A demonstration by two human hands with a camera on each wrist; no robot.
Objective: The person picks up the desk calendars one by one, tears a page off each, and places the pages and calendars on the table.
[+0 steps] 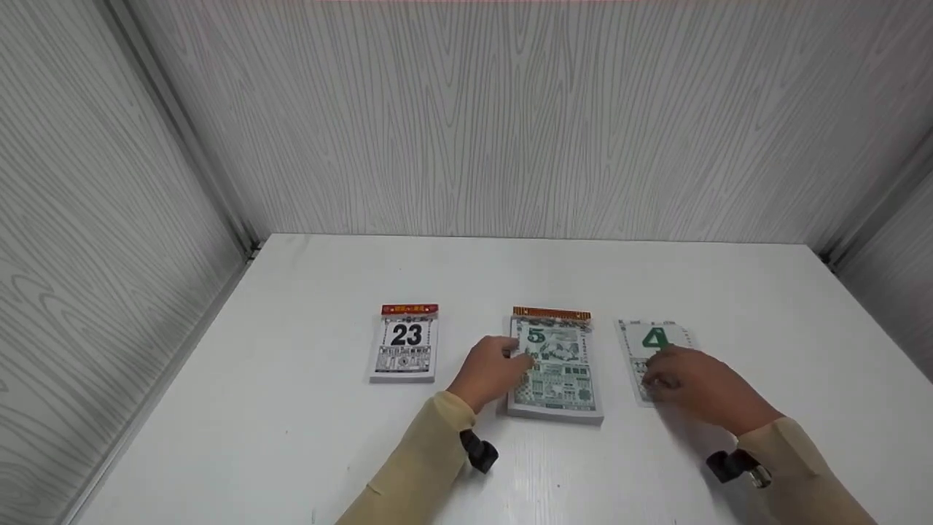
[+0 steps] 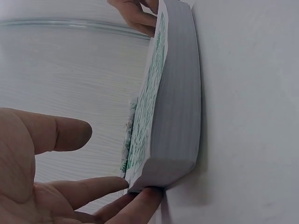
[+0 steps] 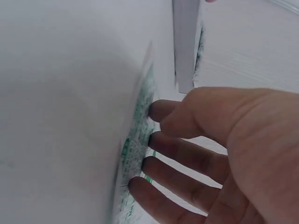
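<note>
A thick tear-off calendar [image 1: 557, 383] with a green "5" on its top page lies in the middle of the white table. My left hand [image 1: 492, 372] is at its left edge; in the left wrist view, fingertips touch the side of the page block [image 2: 177, 102] while the thumb stands apart. To the right lies a loose calendar page [image 1: 633, 335] printed with a green "4". My right hand [image 1: 692, 386] is over its lower right part, and the right wrist view has the fingertips resting on the page [image 3: 135, 144], the thumb beside the index finger.
A smaller tear-off calendar [image 1: 406, 346] with a red header and a black "23" lies left of the middle one. Grey wood-grain panels [image 1: 474, 124] wall the white table [image 1: 291, 437] at the back and both sides. Dark wrist cameras [image 1: 479, 452] sit under both sleeves.
</note>
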